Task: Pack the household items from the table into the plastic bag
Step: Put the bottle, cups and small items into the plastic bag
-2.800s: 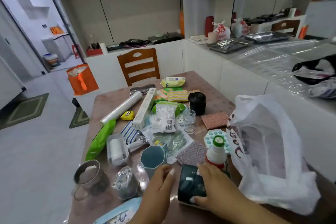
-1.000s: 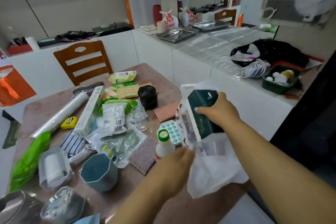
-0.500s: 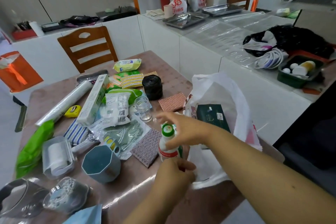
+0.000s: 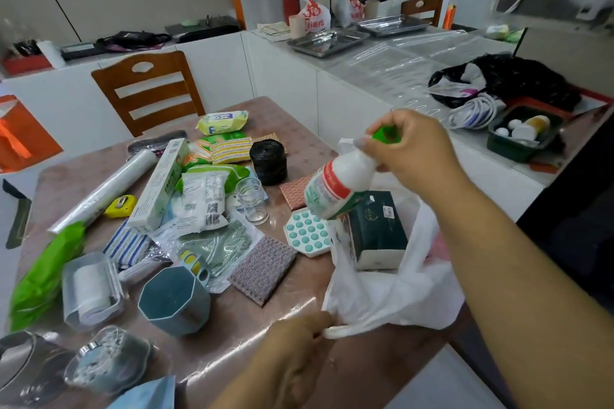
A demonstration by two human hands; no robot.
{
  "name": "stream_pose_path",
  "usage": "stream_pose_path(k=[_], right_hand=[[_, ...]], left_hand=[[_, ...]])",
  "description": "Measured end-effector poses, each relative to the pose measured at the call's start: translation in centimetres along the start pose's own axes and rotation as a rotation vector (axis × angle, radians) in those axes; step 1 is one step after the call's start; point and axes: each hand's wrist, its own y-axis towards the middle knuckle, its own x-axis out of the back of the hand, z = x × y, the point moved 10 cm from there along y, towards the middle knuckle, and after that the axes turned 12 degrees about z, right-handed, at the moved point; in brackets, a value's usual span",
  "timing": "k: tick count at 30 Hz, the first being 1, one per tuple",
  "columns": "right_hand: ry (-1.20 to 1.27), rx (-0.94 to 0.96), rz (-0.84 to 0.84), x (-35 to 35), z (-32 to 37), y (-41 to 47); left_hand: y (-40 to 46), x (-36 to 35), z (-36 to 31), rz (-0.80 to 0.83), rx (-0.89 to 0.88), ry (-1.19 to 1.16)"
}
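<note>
A white plastic bag [image 4: 382, 299] lies open at the table's right edge, with a dark green box [image 4: 377, 226] inside it. My left hand [image 4: 295, 345] grips the bag's near handle. My right hand [image 4: 412, 149] holds a white bottle [image 4: 335, 186] by its green cap, tilted over the bag's mouth. Spread over the table [image 4: 299, 116] are a teal octagonal cup [image 4: 172, 302], a teal dotted hexagon tray [image 4: 307, 232], a textured purple cloth [image 4: 262, 267], a clear glass [image 4: 252, 201], a black roll [image 4: 268, 163] and several packets.
A wooden chair [image 4: 146, 90] stands at the table's far side. A white counter [image 4: 382, 53] runs along the right with metal trays [image 4: 327, 40], bags and a green bin [image 4: 521, 133]. A lint roller case [image 4: 89, 289] and jars [image 4: 106, 362] sit near the front left.
The dark green box went into the bag. My right hand then took the white bottle off the table by its cap and lifted it over the bag. My left hand moved to the bag's handle.
</note>
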Motion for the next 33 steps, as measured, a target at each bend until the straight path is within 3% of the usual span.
stream_pose_path(k=[4,9,13,18,21,25,29,33], right_hand=[[-0.121,-0.064,0.099,0.9,0.0,0.2],[-0.234,-0.313,0.425,-5.8,-6.5,-1.7],[-0.315,-0.444,0.561,-9.6,-10.3,-3.6],[-0.875,-0.339,0.581,-9.4,-7.1,-1.5],[-0.896,-0.161,0.6,-12.1,-3.9,0.7],[-0.861,-0.018,0.928,-21.4,-3.9,2.2],[-0.914,-0.048,1.044,-26.6,-8.0,4.5],[-0.964,-0.265,1.048,-26.3,-12.9,6.9]], left_hand=[[-1.1,0.0,-1.6,-0.057,-0.134,-0.08],[-2.5,-0.1,-4.6,-0.076,-0.346,-0.082],[-3.2,-1.3,-5.3,-0.012,-0.389,-0.042],[-4.3,-2.5,-5.1,-0.01,-0.382,-0.106],[-5.0,-2.7,-5.7,0.001,-0.397,-0.164],[-4.9,-2.1,-6.3,0.022,-0.416,-0.216],[-4.1,-1.8,-6.6,0.041,-0.425,-0.26],[-3.2,-1.7,-7.1,0.078,-0.414,-0.293]])
